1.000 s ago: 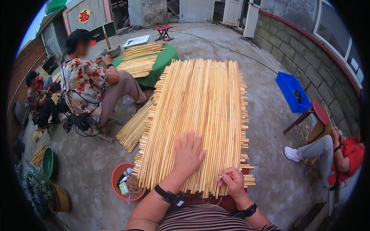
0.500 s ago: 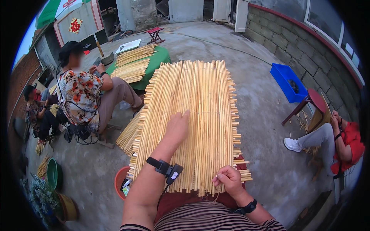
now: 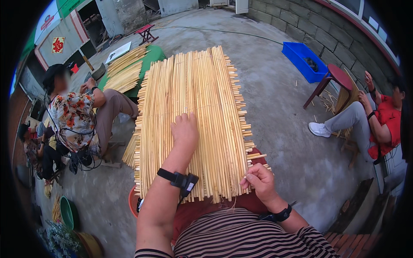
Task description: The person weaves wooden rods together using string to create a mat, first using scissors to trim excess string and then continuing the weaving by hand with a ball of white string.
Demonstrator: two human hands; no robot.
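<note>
A mat of pale, straw-coloured stalks [image 3: 211, 142], laid side by side and crossed by thin lines of stitching, stretches away from my lap. My left hand [image 3: 185, 131] rests palm down near its middle, fingers extended along the stalks. At the near right corner, my right hand [image 3: 260, 178] has thumb and forefinger pinched together by the stalk ends. A small pale tip shows between them, too small to name. Uneven stalk ends stick out along the right edge. Loose fibres hang from the near edge.
A co-worker in a floral shirt [image 3: 77, 116] sits at left, beside a green-covered surface [image 3: 155, 52] bearing stalk bundles. Another person in red [image 3: 387, 124] sits at right by a maroon stool [image 3: 340, 74] and blue tray [image 3: 297, 53]. An orange basin [image 3: 133, 204] stands near my left forearm.
My view has shifted, so the mat appears further left and higher. My left hand has gone from a pointing finger to flatter, extended fingers. The right hand keeps its pinch.
</note>
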